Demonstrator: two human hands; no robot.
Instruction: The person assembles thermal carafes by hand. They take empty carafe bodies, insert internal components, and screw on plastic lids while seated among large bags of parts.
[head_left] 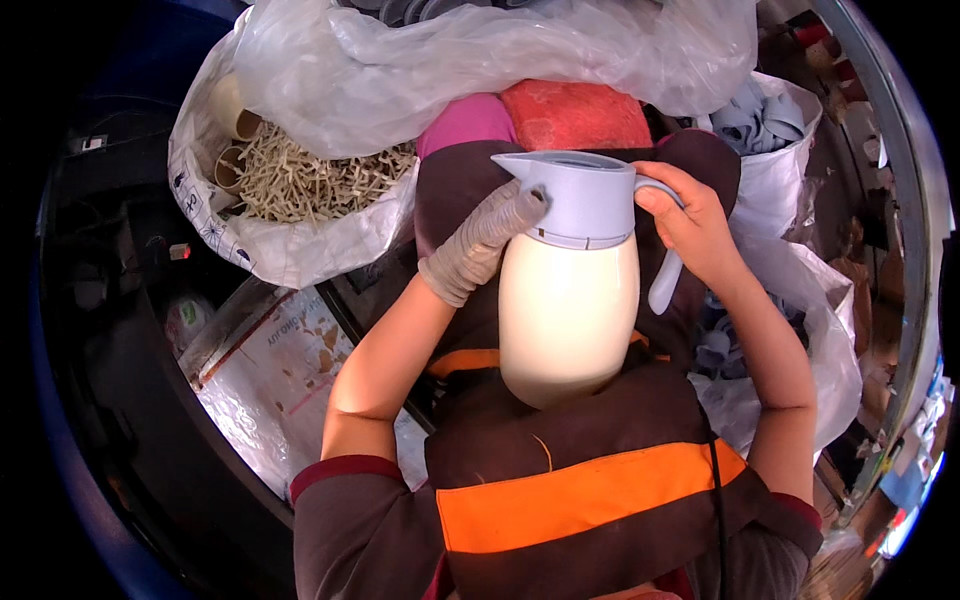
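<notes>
A cream-bodied jug [570, 320] stands upright between my thighs, its base against my brown apron. Its grey-blue collar [580, 205] has a spout pointing left and a curved handle [666, 280] at the right. No lid shows over the dark recess at its top. My left hand [485, 240], in a grey work glove, is closed on the collar's left side below the spout. With bare fingers, my right hand [692, 215] pinches the upper end of the handle, where it meets the collar. The handle's lower end hangs apart from the cream body.
Left of my legs, a white sack [290, 270] holds many thin beige strips [310, 180] and cream cylindrical pieces. A clear plastic bag [500, 50] lies ahead, beyond a red pad [575, 115]. On the right, bags hold grey-blue plastic parts [760, 120]. A metal rail [915, 200] curves along the far right.
</notes>
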